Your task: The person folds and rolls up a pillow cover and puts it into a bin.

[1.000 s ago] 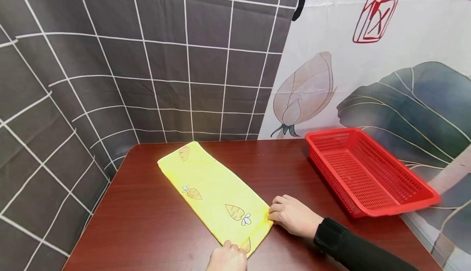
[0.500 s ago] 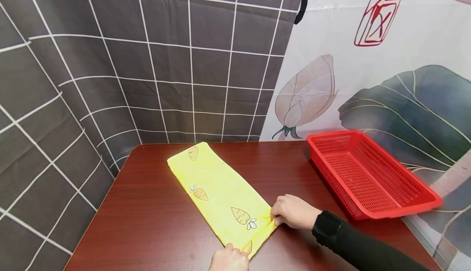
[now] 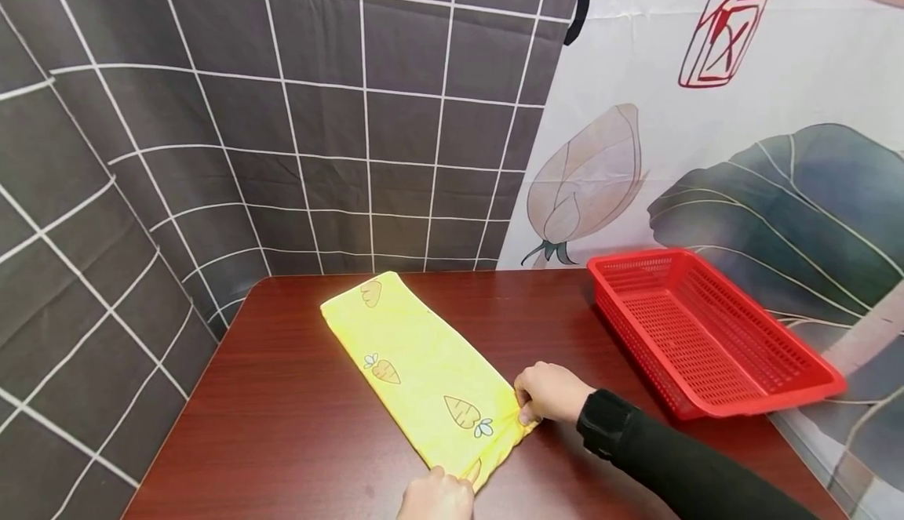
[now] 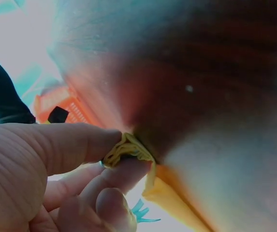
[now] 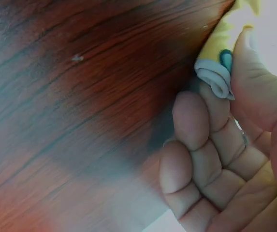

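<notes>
Right fingers [image 5: 211,121]: thumb and forefinger curled on a bunched corner of the yellow cloth [image 3: 424,371], seen at the upper right of the right wrist view; the other fingers are folded in.
Left fingers [image 4: 114,179]: thumb and forefinger pinch the other near corner, its edge crumpled between them at the centre of the left wrist view.
Right hand [image 3: 554,393]: low and right of centre in the head view, at the cloth's right near corner.
Left hand [image 3: 435,496]: at the bottom edge, on the nearest corner.
Cloth: a long folded strip with carrot prints, lying slantwise on the brown table [image 3: 282,426], far end towards the upper left.
Doing it well: I judge both corners should rise level and together, grips even, so the layers stay aligned.
Red basket [image 3: 819,383]: right of frame, well apart from the cloth.
</notes>
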The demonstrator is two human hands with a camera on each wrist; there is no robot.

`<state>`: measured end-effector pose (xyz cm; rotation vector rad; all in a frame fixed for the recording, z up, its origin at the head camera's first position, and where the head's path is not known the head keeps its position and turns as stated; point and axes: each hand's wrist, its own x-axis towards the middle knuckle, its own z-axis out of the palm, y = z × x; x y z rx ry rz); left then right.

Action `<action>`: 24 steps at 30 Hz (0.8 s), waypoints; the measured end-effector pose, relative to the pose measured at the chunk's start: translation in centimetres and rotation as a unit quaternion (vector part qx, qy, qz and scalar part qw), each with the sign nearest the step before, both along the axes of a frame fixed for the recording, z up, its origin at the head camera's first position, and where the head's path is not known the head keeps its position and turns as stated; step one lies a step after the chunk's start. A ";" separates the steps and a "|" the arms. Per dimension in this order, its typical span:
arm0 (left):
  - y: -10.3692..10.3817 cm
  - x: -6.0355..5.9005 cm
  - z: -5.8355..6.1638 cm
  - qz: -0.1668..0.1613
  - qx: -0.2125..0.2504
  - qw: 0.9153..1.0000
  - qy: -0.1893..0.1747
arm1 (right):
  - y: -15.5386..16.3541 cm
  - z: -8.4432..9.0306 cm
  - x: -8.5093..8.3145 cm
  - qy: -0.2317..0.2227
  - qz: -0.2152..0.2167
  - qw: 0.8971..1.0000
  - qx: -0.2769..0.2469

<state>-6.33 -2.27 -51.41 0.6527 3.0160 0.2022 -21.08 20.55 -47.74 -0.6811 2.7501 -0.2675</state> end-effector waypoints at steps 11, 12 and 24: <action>-0.5 -1.1 -3.2 0.037 0.034 0.999 -0.002 | -0.2 0.4 -0.2 0.010 -0.006 1.000 -0.006; -0.6 -1.2 -3.1 0.043 0.032 0.999 -0.002 | -0.2 0.4 -0.2 0.011 -0.005 1.000 -0.006; -4.0 -0.9 1.6 0.080 0.286 0.937 -0.185 | -0.4 0.0 -0.5 -0.005 -0.025 1.000 0.009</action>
